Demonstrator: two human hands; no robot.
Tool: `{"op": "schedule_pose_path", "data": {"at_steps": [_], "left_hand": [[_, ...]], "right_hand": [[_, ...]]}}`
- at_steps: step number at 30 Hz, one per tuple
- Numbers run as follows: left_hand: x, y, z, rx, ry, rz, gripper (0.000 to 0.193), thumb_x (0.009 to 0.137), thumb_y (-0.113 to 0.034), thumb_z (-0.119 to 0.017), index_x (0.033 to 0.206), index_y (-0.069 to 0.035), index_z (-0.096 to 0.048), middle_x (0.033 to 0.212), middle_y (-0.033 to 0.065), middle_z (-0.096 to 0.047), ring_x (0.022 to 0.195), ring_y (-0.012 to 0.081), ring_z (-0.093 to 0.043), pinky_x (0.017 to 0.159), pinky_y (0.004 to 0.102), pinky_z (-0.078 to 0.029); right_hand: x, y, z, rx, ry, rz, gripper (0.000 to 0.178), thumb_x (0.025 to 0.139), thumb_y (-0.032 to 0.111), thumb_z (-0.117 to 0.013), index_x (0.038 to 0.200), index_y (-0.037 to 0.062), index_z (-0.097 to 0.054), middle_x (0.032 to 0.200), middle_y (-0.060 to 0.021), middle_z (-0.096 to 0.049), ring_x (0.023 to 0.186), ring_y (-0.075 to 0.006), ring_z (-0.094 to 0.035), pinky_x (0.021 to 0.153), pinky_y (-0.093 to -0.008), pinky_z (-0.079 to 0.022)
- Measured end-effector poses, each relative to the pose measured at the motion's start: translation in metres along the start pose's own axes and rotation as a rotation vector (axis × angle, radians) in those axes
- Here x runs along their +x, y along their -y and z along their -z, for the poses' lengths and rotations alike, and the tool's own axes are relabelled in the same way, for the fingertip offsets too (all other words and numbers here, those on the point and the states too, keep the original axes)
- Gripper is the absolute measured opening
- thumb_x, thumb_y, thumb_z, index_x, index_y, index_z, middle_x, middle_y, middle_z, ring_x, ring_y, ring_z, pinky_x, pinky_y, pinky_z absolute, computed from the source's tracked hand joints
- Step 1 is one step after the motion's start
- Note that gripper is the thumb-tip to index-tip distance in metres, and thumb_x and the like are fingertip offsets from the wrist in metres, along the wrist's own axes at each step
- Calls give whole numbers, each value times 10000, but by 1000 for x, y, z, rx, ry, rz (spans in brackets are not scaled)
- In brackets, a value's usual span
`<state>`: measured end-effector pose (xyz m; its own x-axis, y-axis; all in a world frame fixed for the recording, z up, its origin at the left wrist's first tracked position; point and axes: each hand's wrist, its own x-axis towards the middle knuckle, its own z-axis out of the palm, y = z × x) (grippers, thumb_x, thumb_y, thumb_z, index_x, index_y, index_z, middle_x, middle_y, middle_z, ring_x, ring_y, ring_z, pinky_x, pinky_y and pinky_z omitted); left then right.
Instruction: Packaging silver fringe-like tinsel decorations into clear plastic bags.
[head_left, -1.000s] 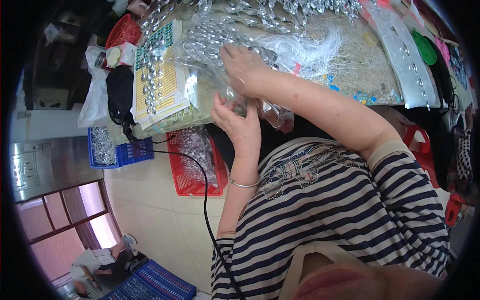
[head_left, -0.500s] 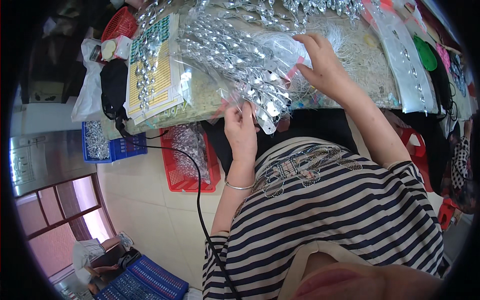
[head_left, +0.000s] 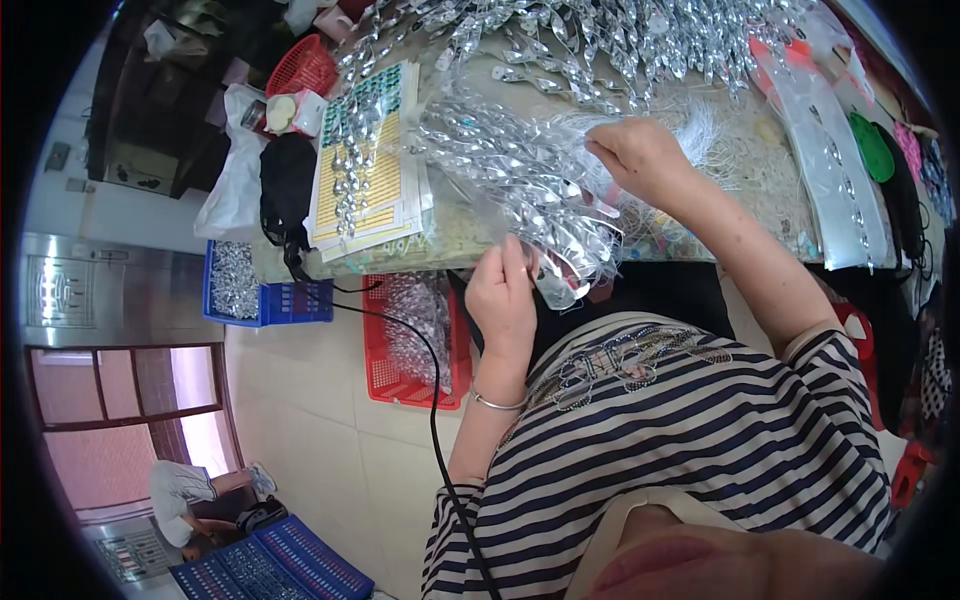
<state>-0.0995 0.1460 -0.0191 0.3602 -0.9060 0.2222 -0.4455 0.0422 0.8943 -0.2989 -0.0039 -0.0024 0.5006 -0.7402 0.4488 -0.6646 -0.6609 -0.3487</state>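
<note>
A clear plastic bag full of silvery twisted strands [head_left: 520, 165] lies slantwise on the table, its near end hanging over the front edge. My left hand [head_left: 503, 300] is closed, thumb and fingers pinching the near end of this bag beside the table edge. Over the far right side of the bag is my right hand [head_left: 640, 158], its fingers curled and pressed together; whatever they hold is hidden. Under and beside that hand lies a tangle of thin white threads [head_left: 700, 135].
Many silver strands [head_left: 610, 40] cover the table's far side. Printed sheets [head_left: 365, 160] and a black pouch [head_left: 287, 185] lie at left. A long clear bag [head_left: 825, 160] is at right. Below stand a red crate [head_left: 455, 385] and a blue bin [head_left: 295, 302]. A black cable [head_left: 437, 400] crosses the floor view.
My right hand's fingers have gone from spread to curled together. My left hand keeps its pinch on the bag. The whole view has shifted, showing more of the far strands.
</note>
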Motion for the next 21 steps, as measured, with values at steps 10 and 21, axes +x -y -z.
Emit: {"op": "schedule_pose_path", "data": {"at_steps": [10,21], "left_hand": [[80,-80,69,-318,-275,-40,310,970,-217,-549,736,-14,-551,619,-34,-477,539,25,-409,483,193,-308],[163,-127,102,-425,-266,-81,240,894,-154,-509,674,-61,-522,573,-20,-464,474,45,-377,436,216,-271]], "right_hand": [[102,44,90,347,43,-1,257,932,219,-584,1107,39,-640,879,-99,-688,762,-225,-678,666,-337,-501],[197,60,125,473,-72,-7,273,778,163,-532,915,7,-709,754,-140,-688,694,-246,-630,658,-377,-500]]}}
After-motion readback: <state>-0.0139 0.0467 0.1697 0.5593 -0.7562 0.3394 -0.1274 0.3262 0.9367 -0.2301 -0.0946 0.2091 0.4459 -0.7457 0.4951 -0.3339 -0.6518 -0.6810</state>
